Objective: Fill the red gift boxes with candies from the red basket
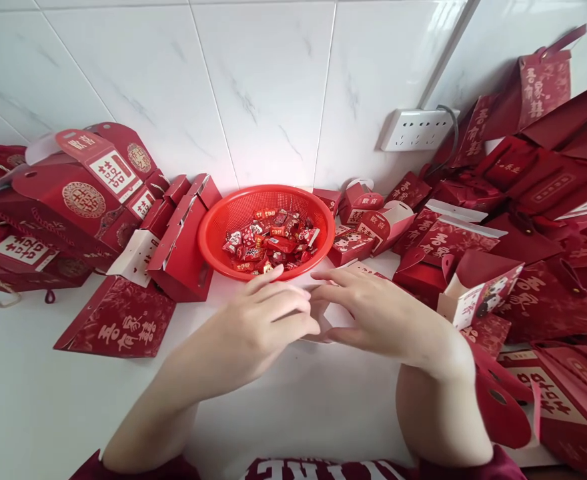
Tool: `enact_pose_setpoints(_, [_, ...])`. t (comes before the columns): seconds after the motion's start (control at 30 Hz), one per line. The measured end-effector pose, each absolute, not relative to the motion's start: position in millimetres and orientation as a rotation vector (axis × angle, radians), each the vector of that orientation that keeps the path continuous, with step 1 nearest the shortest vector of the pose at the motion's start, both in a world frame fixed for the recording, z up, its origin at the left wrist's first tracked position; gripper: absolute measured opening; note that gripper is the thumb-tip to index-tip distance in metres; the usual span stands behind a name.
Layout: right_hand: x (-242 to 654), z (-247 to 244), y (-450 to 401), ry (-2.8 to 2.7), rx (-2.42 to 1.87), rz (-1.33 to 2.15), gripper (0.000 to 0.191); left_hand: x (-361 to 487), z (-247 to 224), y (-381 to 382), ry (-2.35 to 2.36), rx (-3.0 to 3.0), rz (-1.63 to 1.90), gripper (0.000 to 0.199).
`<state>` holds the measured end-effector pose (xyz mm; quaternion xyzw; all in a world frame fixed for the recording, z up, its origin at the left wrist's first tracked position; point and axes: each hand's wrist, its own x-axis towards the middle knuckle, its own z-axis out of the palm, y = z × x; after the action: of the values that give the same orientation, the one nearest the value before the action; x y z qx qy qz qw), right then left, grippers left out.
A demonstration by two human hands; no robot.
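Just in front of a red plastic basket (266,189) full of wrapped candies (278,240), both my hands are around a small paper box (337,316). Its pale inner side shows between my fingers; most of its outside is hidden. My left hand (261,327), fingers bent together, covers the box's left side. My right hand (373,303) grips its right side with thumb and fingers curved around the edge. A flap near my right fingertips is partly covered.
Red gift boxes (83,200) stand at the left, with a flat red one (121,320) lying before them. Many more red boxes (461,243) are heaped at the right. Behind are the tiled wall (273,87) and a power strip (418,130) with a cable.
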<state>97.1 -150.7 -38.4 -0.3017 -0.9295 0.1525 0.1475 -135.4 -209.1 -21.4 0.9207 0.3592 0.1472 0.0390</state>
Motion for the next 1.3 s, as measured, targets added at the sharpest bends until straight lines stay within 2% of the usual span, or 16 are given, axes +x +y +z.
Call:
enact_pose_setpoints(0.13, [101,-38,-138,-2.645,-0.872,0.581,0.031,-136,-27,-203,1.178,2.73,0.316,0.019])
enact_pose_setpoints(0.2, [102,-38,-132,-2.659,-0.915,0.636,0.026,-139,-27,-199,1.282,2.635,0.244,0.018])
enact_pose_setpoints(0.4, [97,-38,-126,-2.688,-0.942,0.845,0.025,-155,-15,-188,1.381,2.31,0.162,0.028])
enact_pose_setpoints(0.5, [94,-38,-125,-2.685,-1.022,0.835,0.031,-164,-10,-185,1.339,2.229,0.172,0.03])
enact_pose_setpoints(0.77, [94,-39,-123,-2.716,-1.139,0.802,0.032,-173,-6,-184,1.333,2.047,0.155,0.029])
enact_pose_setpoints(0.93, [91,-42,-122,-2.655,-1.057,0.856,0.027,-169,-8,-185,1.377,2.091,0.078,0.046])
enact_pose_setpoints(1.03, [89,-39,-126,-2.569,-0.913,0.881,0.017,-165,-16,-184,1.397,2.221,0.088,0.041])
enact_pose_setpoints(1.17, [84,-32,-125,-2.37,-0.899,0.735,0.014,-161,-24,-183,1.488,2.302,0.121,0.036])
enact_pose_setpoints(1.3, [65,-35,-96,-2.323,-1.291,0.433,0.021,-161,-19,-190,1.541,2.252,0.151,0.032])
